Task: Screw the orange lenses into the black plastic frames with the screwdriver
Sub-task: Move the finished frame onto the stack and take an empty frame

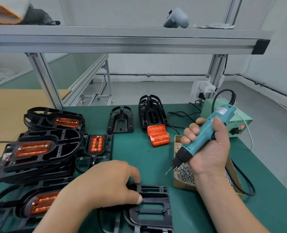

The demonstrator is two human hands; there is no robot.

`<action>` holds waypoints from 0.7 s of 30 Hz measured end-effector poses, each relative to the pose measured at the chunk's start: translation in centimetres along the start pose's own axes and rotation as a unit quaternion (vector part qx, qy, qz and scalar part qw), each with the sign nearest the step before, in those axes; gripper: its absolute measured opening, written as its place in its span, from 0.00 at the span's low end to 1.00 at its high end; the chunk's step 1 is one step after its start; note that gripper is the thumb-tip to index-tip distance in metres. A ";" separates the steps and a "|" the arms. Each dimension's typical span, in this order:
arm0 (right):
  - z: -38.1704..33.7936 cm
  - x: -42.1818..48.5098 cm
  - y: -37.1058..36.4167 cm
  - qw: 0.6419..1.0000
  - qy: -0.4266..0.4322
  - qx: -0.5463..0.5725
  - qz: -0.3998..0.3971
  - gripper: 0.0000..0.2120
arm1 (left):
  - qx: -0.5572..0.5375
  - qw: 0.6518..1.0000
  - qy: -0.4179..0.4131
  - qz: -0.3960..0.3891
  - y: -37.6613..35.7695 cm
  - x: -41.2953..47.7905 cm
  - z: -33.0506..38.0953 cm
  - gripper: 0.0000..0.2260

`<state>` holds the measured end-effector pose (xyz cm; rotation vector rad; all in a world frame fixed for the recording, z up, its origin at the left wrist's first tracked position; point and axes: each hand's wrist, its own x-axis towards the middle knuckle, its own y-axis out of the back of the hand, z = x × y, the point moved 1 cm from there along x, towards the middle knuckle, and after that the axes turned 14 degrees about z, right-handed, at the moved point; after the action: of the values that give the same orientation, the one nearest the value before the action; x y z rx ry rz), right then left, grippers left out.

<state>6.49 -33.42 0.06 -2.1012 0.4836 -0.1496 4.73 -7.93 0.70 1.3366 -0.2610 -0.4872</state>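
Orange lenses (67,122) are already screwed into several black frames (38,163) piled at the left, while loose lenses (158,135) and bare frames (120,120) are left at the back, one empty frame (156,196) being gripped by the left hand (105,182) and the electric screwdriver (205,132) by the right hand (213,148).

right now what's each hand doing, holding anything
Left hand: grips the empty black frame.
Right hand: holds the teal screwdriver.

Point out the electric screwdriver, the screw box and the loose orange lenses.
electric screwdriver (206,130): head view, middle of the teal body.
screw box (183,185): head view, near cardboard wall.
loose orange lenses (156,130): head view, face of the far lens.
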 end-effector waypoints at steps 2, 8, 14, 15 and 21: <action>0.0 0.0 0.0 1.000 -0.001 0.002 0.002 0.15 | -0.011 1.000 -0.001 -0.003 0.1 0.2 0.1 0.29; -0.2 0.1 0.0 1.000 -0.004 0.017 0.006 0.15 | -0.030 0.987 -0.003 0.156 0.7 4.6 0.8 0.23; -0.2 0.0 0.0 1.000 0.000 0.014 0.011 0.15 | 0.021 0.963 -0.004 0.269 -0.3 11.2 2.3 0.18; -0.2 0.0 0.0 1.000 0.001 0.014 0.012 0.15 | 0.026 0.963 -0.002 0.269 -0.6 12.0 2.4 0.19; -0.2 0.1 0.0 1.000 -0.004 0.017 0.009 0.15 | 0.057 0.963 -0.003 0.264 -1.9 13.8 2.0 0.22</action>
<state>6.48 -33.61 0.12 -2.0625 0.4917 -0.1370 15.50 -16.63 -1.99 1.3113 -0.6371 -0.0254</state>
